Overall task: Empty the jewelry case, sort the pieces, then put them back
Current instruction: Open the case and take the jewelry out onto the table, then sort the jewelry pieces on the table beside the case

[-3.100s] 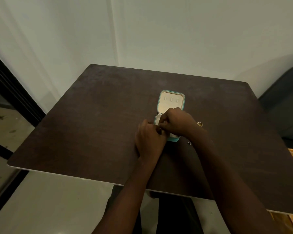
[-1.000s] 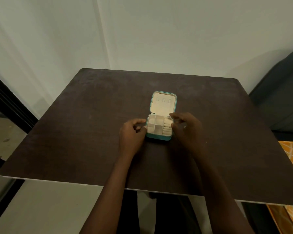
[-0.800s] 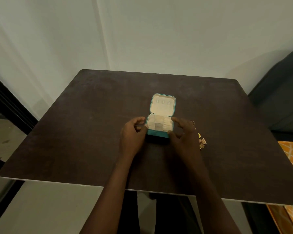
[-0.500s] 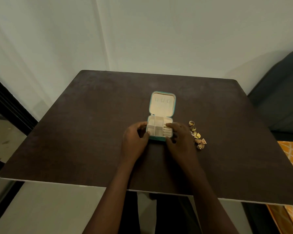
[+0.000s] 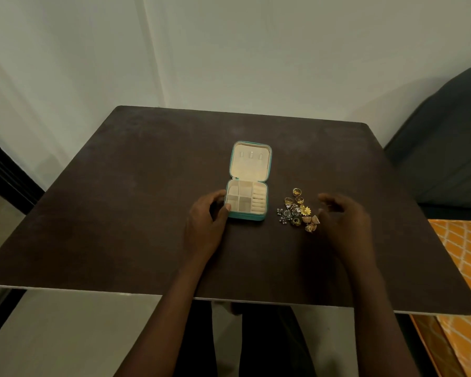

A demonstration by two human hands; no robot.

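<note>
- We see a dark table (image 5: 120, 213) against a pale wall, a dark seat (image 5: 452, 137) far right of the jewelry case (image 5: 246, 202), and an orange patterned cloth (image 5: 462, 268) nearer us on that side.
- The jewelry case lies mid-table, lid flat back, compartments bare.
- The jewelry pieces (image 5: 298, 212) sit heaped just right of the case.
- Our left hand (image 5: 206, 224) grips the case's left wall, thumb on its rim.
- Our right hand (image 5: 343, 216), just right of the pieces, holds nothing, its fingers loosely curled and blurred.
</note>
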